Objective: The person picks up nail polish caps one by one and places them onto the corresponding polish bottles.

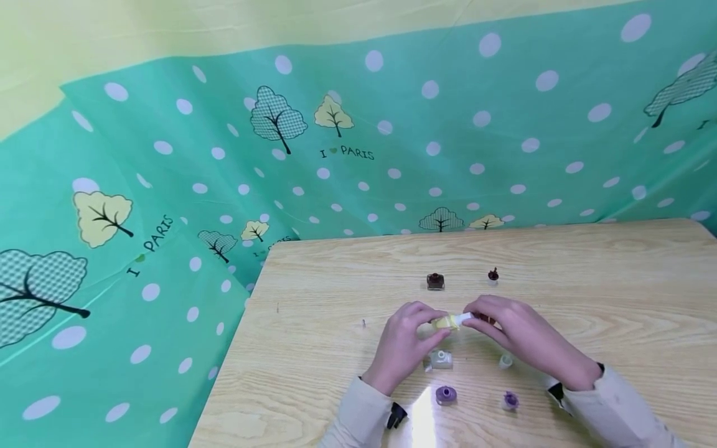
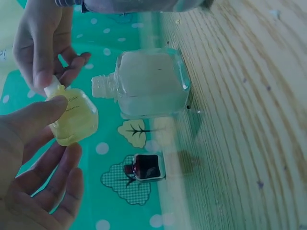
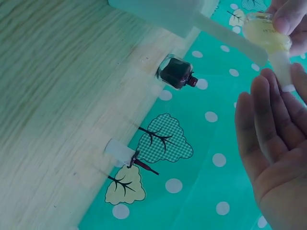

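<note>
Between both hands is a small nail polish bottle [image 1: 444, 322] of yellow polish, tilted on its side with its neck toward the right. My left hand [image 1: 400, 342] pinches its glass body between thumb and fingers; in the left wrist view the other fingers spread below the bottle [image 2: 76, 122]. My right hand [image 1: 523, 330] pinches the white cap [image 1: 464, 318] at the bottle's neck. In the right wrist view this cap [image 3: 282, 72] sits against the neck, with the thumb and fingertips beside it.
Behind the hands stand a dark red polish bottle [image 1: 435, 282] and its upturned brush cap [image 1: 493, 277]. Nearer are a whitish polish bottle [image 1: 441, 360], a white cap [image 1: 506, 361], a purple bottle [image 1: 445, 395] and a purple-stained cap [image 1: 510, 401], all on the wooden table [image 1: 313, 373].
</note>
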Demonstrator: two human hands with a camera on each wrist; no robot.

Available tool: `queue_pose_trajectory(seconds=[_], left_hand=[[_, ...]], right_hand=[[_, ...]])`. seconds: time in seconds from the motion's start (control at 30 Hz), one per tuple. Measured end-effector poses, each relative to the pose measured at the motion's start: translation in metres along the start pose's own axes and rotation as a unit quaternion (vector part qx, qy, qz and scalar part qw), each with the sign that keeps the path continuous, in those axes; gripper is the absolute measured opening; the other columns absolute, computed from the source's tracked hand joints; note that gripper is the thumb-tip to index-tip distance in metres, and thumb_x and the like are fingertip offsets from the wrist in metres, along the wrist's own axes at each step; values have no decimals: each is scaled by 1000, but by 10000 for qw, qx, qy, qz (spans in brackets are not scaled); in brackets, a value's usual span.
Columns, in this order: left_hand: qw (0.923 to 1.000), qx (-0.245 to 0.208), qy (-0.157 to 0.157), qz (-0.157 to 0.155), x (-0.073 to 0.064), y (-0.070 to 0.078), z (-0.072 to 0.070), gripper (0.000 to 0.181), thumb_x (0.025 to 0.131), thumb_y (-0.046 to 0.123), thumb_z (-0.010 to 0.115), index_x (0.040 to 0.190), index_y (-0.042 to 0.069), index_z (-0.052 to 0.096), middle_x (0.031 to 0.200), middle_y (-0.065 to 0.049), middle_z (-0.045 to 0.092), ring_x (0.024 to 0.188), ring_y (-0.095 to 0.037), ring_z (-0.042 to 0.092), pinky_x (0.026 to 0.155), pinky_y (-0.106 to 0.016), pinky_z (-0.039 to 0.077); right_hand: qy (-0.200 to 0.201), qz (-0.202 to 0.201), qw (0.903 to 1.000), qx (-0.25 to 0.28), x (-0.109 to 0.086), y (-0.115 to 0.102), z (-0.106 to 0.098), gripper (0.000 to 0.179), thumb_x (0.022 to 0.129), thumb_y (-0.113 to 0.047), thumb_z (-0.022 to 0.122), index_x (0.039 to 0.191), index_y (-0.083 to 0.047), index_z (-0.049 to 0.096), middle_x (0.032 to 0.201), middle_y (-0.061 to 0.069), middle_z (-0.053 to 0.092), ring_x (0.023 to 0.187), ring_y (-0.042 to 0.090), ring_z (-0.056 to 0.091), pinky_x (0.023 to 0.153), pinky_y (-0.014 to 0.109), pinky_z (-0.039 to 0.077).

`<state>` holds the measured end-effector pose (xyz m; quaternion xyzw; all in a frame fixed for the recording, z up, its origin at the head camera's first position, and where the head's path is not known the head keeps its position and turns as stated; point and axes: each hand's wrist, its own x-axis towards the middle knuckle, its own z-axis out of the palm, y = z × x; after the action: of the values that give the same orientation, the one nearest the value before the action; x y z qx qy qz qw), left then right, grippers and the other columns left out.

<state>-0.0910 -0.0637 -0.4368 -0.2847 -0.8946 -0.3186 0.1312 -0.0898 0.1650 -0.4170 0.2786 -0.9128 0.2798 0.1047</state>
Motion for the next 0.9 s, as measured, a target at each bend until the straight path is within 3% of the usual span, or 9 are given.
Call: queue_pose_trajectory(seconds=[0.17,0.3,0.43,0.57,0.67,0.9], left_hand=[[10000,-43,40,67,0,2,1,28,85,31,77,109,17,74,102,6,71,96,-4,64,90,-14,51],[10000,-18,-3,28,0,2,0,29,85,31,77,110,17,74,103,7,70,96,-4,64,91,-15,51],[10000,-20,-34,-24,0,2,0,30,86,31,76,111,16,73,103,7,71,96,-4,64,90,-16,51],[10000,-89,-13,-24,-1,1,0,30,86,32,76,112,16,73,104,6,71,97,-4,65,90,-15,51],[9999,-141,16,5,0,2,1,31,87,32,75,113,15,73,105,6,71,97,-5,65,90,-15,51],[9999,-100,48,28,1,4,1,30,87,32,74,112,15,73,104,5,71,96,-5,65,89,-15,51]], right_hand=[[14,338,9994,2,0,0,2,14,98,-32,62,87,-28,69,75,-23,60,60,-7,46,55,18,44],[-14,390,9991,195,-1,0,0,12,96,-32,65,99,-23,72,80,-21,62,65,-7,50,57,19,48],[-5,-58,9994,353,-3,1,-3,26,90,-21,73,115,-19,70,93,-17,66,75,-7,55,61,21,53],[169,-591,9977,290,-4,3,-3,35,84,-4,76,114,-20,70,101,-13,69,82,-3,61,66,22,57],[295,-646,9973,177,-5,3,-2,33,84,-2,76,111,-21,71,102,-12,70,85,0,64,68,22,58],[146,-205,9997,-27,-4,1,-2,14,92,-19,71,105,-24,71,94,-15,69,76,-6,58,63,21,54]])
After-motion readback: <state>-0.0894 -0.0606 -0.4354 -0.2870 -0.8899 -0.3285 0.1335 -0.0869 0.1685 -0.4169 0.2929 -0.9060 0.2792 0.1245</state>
